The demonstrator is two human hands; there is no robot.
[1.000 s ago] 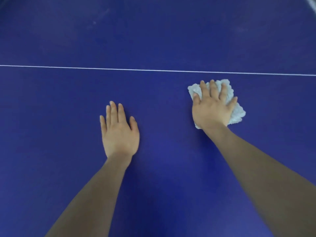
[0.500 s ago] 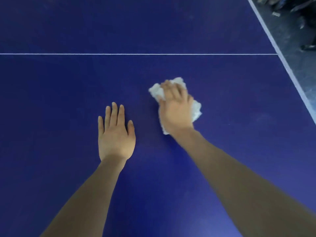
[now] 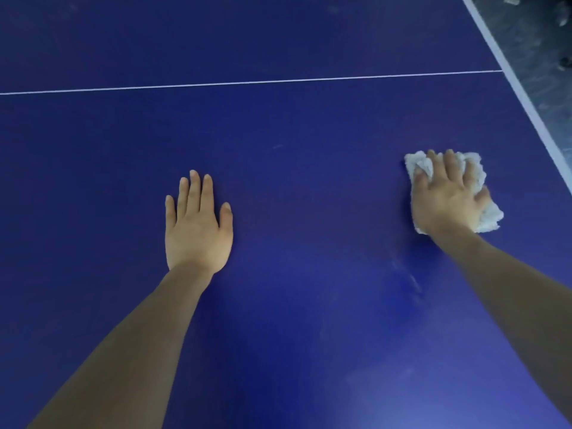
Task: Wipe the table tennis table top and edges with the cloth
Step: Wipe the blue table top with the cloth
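Note:
The blue table tennis table top (image 3: 309,134) fills the view. A crumpled white cloth (image 3: 491,217) lies on it near the right side. My right hand (image 3: 448,196) presses down on the cloth with spread fingers, covering most of it. My left hand (image 3: 198,224) rests flat on the bare table surface to the left, palm down, fingers straight and together, holding nothing. A faint streak (image 3: 413,280) shows on the surface just below the right hand.
A thin white line (image 3: 247,82) runs across the table beyond both hands. The white-striped right table edge (image 3: 526,97) runs diagonally close to the cloth. Beyond it is grey floor (image 3: 544,41) with small dark objects.
My right hand has slid the cloth to the right, from beside the left hand toward the right table edge. The left hand has stayed in place.

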